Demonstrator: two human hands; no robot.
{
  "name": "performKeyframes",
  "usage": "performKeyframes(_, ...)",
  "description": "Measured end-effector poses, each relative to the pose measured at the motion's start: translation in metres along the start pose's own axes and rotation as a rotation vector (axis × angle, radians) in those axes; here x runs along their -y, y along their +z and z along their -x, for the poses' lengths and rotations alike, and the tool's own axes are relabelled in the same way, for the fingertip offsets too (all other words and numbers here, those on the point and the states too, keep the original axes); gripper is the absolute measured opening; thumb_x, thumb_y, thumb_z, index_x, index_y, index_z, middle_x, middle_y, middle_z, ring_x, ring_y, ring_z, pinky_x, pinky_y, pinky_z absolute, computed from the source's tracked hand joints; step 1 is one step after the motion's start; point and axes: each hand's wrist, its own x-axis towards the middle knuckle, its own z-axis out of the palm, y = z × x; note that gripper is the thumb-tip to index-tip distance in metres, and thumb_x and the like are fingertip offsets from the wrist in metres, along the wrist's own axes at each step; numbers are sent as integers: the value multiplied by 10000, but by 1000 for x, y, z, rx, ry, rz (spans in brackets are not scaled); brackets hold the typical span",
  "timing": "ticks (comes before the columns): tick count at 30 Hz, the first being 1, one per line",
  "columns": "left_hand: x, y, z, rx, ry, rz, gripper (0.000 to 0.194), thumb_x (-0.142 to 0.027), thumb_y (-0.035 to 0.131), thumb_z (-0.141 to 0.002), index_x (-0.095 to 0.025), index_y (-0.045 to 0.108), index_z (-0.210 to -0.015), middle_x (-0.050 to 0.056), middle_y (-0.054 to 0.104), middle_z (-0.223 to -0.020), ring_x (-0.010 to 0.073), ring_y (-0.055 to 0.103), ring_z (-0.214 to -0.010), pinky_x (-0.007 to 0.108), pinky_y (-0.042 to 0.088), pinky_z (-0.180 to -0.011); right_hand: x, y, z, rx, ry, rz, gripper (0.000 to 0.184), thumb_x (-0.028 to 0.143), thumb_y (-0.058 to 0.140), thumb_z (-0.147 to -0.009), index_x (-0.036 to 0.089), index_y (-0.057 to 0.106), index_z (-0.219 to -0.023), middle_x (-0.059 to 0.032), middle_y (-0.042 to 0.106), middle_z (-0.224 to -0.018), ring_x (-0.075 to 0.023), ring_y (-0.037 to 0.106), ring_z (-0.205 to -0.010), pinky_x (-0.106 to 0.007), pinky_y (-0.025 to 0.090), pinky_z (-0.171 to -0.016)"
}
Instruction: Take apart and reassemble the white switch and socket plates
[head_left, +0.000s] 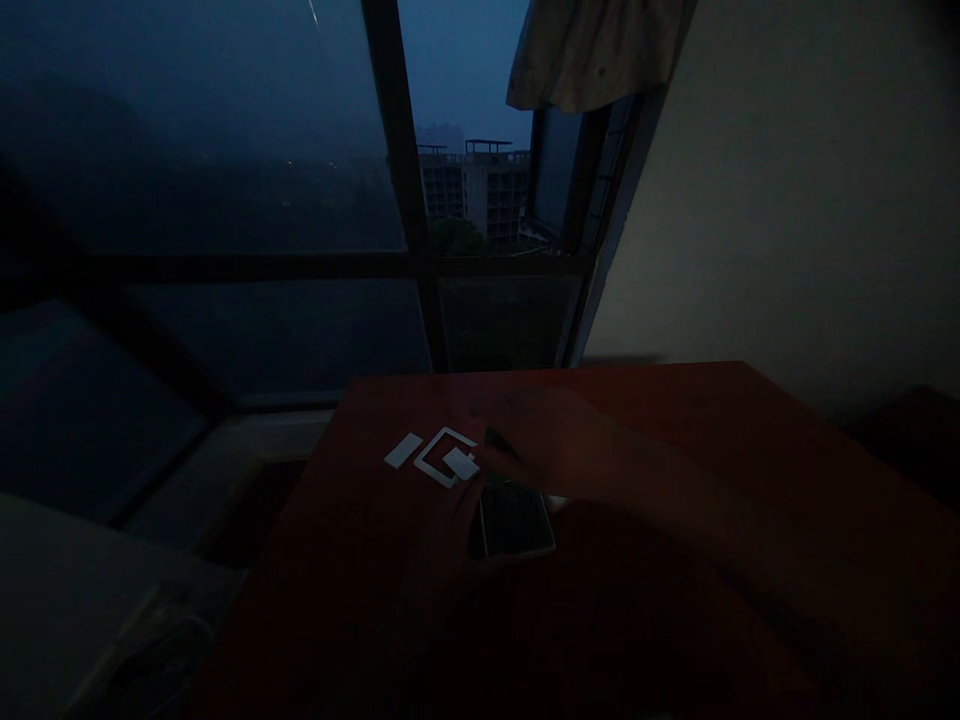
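A dark square box-like thing with a pale rim (517,520) is at the near middle of the red-brown table (352,580). My left hand (446,545) grips it, thumb along the near edge and fingers at its left side. Above its far edge, my right hand (551,435) reaches in from the right, smeared by motion; its fingers are unclear. Beyond my left fingertips lies a white square frame (424,462), partly covered by my right hand. A small white card-like piece (460,462) overlaps its inside, and a white rectangular strip (403,450) lies to the left.
The room is very dim. Large windows (270,335) with dark frames stand behind and left of the table, and a pale wall (765,200) is on the right. A curtain (592,55) hangs at the top. Cluttered, hard-to-make-out things (169,640) lie low at the left.
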Motion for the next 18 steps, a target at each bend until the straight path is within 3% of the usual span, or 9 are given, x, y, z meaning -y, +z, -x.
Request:
performKeyframes(2, -1, -1, -1, 4, 0, 3, 853, -442, 768, -646, -273, 377, -1384, 111, 428, -1411, 355, 408, -1280, 474, 368, -1040, 3, 3, -1, -8, 57, 16, 296, 357, 445, -921, 131, 561, -1072, -88, 679, -922, -199, 616, -785, -292, 367, -607)
performKeyframes(5, -2, -1, -2, 10, 4, 7, 881, -444, 774, -637, -264, 363, -1396, 118, 427, -1412, 355, 409, -1279, 470, 368, -1043, 3, 4, 0, -13, 21, -35, 286, 354, 453, -915, 152, 560, -1086, -74, 674, -911, -184, 601, -768, -287, 355, -596)
performKeyframes(12, 0, 0, -1, 8, -3, 2, 869, -418, 769, -646, -248, 366, -1396, 122, 412, -1422, 352, 403, -1287, 464, 361, -1055, 0, -4, 6, 4, -118, -210, 386, 271, 494, -891, 198, 462, -1268, -74, 643, -1111, -175, 594, -967, -280, 419, -745)
performKeyframes(16, 0, 1, 0, 7, -5, -1, 861, -434, 764, -649, -273, 363, -1394, 104, 397, -1436, 345, 375, -1312, 450, 362, -1058, 4, 0, 1, -3, 113, 36, 296, 380, 430, -917, 180, 568, -1088, -82, 692, -944, -210, 639, -793, -282, 384, -581)
performKeyframes(18, 1, 2, 1, 7, -9, -5, 870, -439, 764, -646, -274, 357, -1397, 105, 386, -1444, 348, 357, -1324, 450, 356, -1062, 5, 2, -1, 6, 208, 134, 336, 441, 387, -931, 187, 606, -958, -81, 701, -861, -213, 642, -721, -277, 347, -534)
